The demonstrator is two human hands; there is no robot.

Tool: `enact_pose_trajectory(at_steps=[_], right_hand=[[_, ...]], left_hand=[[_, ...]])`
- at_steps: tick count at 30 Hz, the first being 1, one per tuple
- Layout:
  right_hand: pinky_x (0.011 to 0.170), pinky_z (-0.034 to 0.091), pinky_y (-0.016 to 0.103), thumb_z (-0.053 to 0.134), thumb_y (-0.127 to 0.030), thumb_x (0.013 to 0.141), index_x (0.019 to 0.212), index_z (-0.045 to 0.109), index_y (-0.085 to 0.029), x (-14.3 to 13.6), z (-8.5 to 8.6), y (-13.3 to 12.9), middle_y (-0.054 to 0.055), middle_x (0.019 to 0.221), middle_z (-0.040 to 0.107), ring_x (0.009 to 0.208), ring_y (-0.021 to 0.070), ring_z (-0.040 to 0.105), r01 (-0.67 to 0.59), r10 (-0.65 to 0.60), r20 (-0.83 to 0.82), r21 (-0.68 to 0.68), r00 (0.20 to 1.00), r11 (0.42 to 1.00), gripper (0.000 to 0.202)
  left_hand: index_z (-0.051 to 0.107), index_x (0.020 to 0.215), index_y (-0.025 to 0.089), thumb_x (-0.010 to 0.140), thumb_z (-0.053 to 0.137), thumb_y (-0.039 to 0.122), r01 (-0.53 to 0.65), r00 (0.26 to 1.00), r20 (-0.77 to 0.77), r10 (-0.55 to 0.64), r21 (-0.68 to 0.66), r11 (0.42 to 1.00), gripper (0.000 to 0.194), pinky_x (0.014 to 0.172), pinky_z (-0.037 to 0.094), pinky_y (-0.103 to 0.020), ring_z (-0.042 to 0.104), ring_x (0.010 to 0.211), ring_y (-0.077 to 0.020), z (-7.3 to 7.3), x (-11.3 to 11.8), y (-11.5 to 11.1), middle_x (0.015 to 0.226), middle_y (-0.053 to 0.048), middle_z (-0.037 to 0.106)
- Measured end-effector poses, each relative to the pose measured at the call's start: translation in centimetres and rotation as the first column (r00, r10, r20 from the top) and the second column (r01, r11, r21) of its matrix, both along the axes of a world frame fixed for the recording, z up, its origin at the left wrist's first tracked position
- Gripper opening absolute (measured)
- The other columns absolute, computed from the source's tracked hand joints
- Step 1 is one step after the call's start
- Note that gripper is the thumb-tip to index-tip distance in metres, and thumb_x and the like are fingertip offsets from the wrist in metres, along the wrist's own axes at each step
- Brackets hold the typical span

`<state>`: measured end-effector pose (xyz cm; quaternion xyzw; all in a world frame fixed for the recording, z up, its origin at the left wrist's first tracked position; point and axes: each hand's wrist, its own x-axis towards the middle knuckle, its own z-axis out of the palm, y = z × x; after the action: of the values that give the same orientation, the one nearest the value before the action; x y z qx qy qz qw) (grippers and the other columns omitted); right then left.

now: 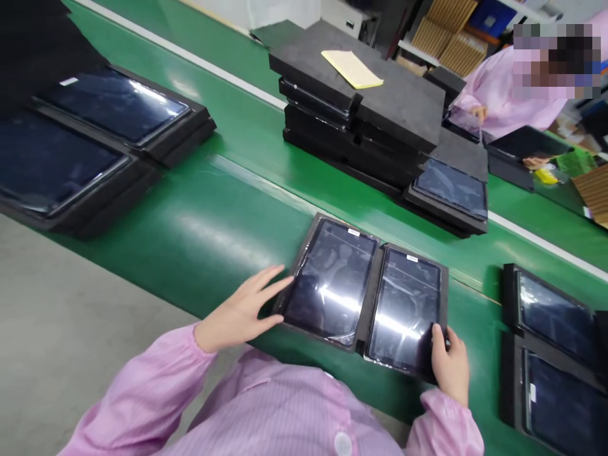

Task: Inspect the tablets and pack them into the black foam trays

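In front of me on the green bench lies a black foam tray [372, 297] with two tablets in it, side by side. Clear film covers the left tablet [332, 278] and the right tablet [406, 304], and each carries a small white label near its top. My left hand [247, 310] is open, fingers spread, its fingertips at the tray's left edge. At the opposite edge my right hand [450, 361] grips the tray, thumb on top near the right tablet's lower corner; its other fingers are partly hidden.
Stacked black foam trays [356, 136] stand behind, topped by a yellow pad [352, 68]. More tablets in trays lie at left [118, 104] and right [560, 316]. A co-worker in a pink smock [503, 95] handles items across the green bench [213, 215].
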<state>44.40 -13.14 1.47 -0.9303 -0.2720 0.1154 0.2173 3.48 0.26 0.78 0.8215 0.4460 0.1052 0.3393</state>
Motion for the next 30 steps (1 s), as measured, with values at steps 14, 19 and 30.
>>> enact_pose_trajectory(at_steps=[14,19,30], right_hand=[[0.082,0.049,0.042,0.044,-0.067,0.078,0.106,0.072,-0.015,-3.4,1.1,-1.0,0.013,0.093,0.067,0.089,0.0325,0.065,0.009,-0.011,-0.033,-0.048,0.999,0.999,0.066],[0.074,0.051,0.043,0.048,-0.072,0.074,0.095,0.072,-0.017,-3.4,1.1,-1.7,0.009,0.082,0.063,0.074,0.0287,0.064,-0.030,0.026,-0.068,-0.064,0.997,0.997,0.063],[0.108,0.046,0.060,0.058,-0.042,0.092,0.136,0.059,-0.014,-3.1,1.8,5.6,0.023,0.133,0.063,0.126,0.0394,0.058,-0.622,0.601,0.279,-0.019,0.749,0.783,0.052]], left_hand=[[0.055,0.144,0.026,0.090,0.066,0.040,0.095,0.994,0.012,-0.108,0.385,0.918,0.057,0.107,0.052,-0.052,0.056,0.133,-0.0370,-2.6,-0.3,-1.6,0.144,-0.017,0.052],[0.058,0.141,0.027,0.086,0.071,0.041,0.077,0.997,-0.050,-0.061,0.486,0.871,0.058,0.107,0.048,-0.061,0.046,0.139,-0.0453,-2.0,0.5,-2.2,0.147,-0.018,0.047],[0.072,0.124,0.033,0.095,0.059,0.046,0.353,0.925,-0.077,-0.373,0.538,0.765,0.034,0.111,0.046,-0.049,0.060,0.131,-0.0304,-1.7,2.6,-0.2,0.141,-0.011,0.065]])
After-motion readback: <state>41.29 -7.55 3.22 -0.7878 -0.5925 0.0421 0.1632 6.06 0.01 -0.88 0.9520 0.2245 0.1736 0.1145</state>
